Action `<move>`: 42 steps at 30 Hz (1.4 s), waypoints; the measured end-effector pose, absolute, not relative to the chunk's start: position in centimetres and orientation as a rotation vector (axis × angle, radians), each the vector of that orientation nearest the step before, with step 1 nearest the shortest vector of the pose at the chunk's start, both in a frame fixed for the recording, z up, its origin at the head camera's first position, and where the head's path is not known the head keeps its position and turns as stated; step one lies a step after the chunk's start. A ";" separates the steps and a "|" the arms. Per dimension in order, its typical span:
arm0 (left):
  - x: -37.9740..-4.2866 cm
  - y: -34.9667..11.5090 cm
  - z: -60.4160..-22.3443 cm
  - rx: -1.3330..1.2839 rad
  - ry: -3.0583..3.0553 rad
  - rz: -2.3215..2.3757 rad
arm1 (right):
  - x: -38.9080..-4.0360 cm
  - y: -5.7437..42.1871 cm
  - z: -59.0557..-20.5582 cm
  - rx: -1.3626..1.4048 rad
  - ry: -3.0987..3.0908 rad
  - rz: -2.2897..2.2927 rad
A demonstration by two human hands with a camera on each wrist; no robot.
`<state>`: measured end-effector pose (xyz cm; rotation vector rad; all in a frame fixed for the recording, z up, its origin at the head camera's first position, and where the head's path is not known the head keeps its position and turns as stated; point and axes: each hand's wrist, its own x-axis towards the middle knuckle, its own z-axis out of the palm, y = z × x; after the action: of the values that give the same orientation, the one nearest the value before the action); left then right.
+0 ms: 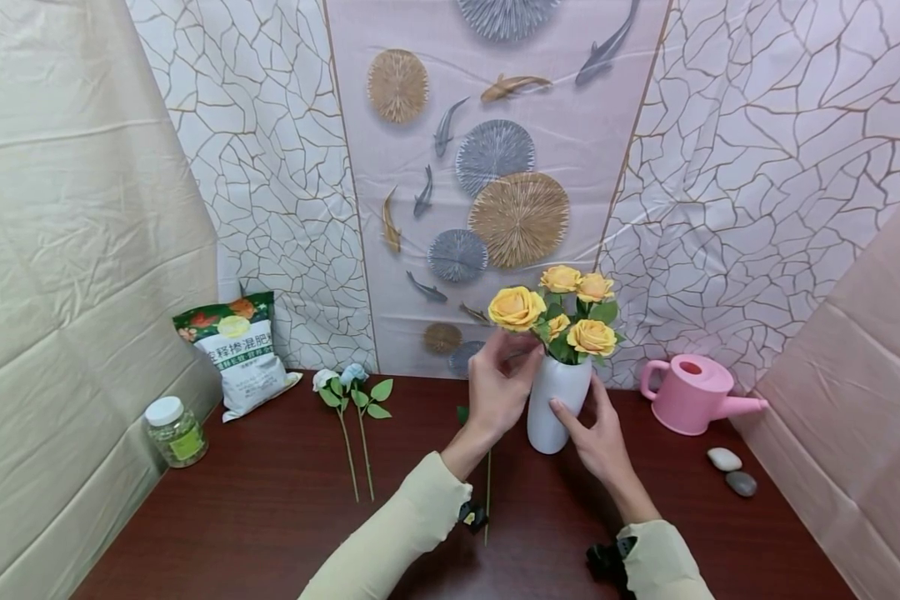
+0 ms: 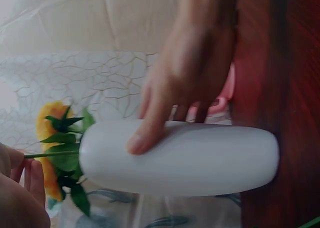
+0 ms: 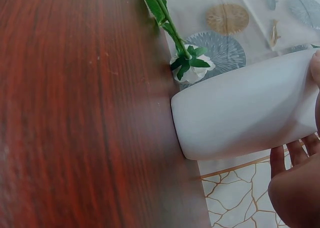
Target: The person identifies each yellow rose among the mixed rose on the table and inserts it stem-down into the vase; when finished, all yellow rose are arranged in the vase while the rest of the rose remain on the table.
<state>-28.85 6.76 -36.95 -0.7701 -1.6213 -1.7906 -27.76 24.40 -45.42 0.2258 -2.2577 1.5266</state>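
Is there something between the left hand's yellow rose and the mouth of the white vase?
Nothing visible blocks it. The left hand holds the rose just left of the vase mouth; the other roses fill the right side. The right hand touches the vase.

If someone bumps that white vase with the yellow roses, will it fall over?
Probably it could tip: the white vase is tall and narrow, with yellow roses leaning out on top. Its smooth, glossy side looks slippery and breakable. The right hand rests fingers on it, which likely steadies it.

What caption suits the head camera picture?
Left hand places a yellow rose into a white vase, steadied by the right hand.
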 end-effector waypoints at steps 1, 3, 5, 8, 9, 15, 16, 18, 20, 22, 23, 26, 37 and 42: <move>-29.0 7.0 -37.3 -0.765 -1.639 -1.787 | -27.8 24.4 -45.4 0.225 -2.260 1.525; -29.7 7.5 -38.1 -0.766 -1.663 -1.778 | -27.8 24.4 -45.5 0.224 -2.266 1.523; -30.4 7.9 -38.6 -0.775 -1.684 -1.761 | -27.8 24.4 -45.4 0.229 -2.269 1.523; -31.1 8.4 -39.1 -0.790 -1.720 -1.721 | -27.6 24.4 -45.3 0.233 -2.268 1.520; -31.3 8.5 -39.2 -0.790 -1.737 -1.707 | -27.6 24.4 -45.3 0.235 -2.267 1.518; -31.5 8.8 -39.6 -0.748 -1.849 -1.614 | -27.9 24.6 -45.8 0.231 -2.263 1.524; -31.5 8.8 -39.6 -0.747 -1.855 -1.610 | -28.2 24.7 -46.3 0.233 -2.256 1.523; -31.5 8.7 -39.5 -0.743 -1.853 -1.618 | -28.6 24.9 -46.8 0.241 -2.251 1.520; -31.4 8.6 -39.1 -0.743 -1.835 -1.623 | -28.5 24.8 -46.6 0.247 -2.251 1.519; -31.4 8.5 -38.6 -0.738 -1.822 -1.622 | -28.2 24.6 -46.2 0.252 -2.251 1.518; -31.4 8.5 -38.4 -0.735 -1.815 -1.618 | -27.9 24.5 -45.7 0.254 -2.254 1.523; -31.4 8.5 -37.9 -0.726 -1.815 -1.595 | -27.6 24.4 -45.4 0.259 -2.245 1.538; -31.9 8.5 -38.4 -0.685 -1.904 -1.535 | -29.9 25.6 -48.4 0.258 -2.223 1.534; -32.2 8.7 -39.1 -0.682 -1.970 -1.528 | -28.7 25.0 -46.7 0.261 -2.229 1.545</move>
<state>-32.15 8.73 -39.11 -0.6817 -1.9703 -1.5285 -28.72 25.02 -46.74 0.2611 -2.2292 1.5453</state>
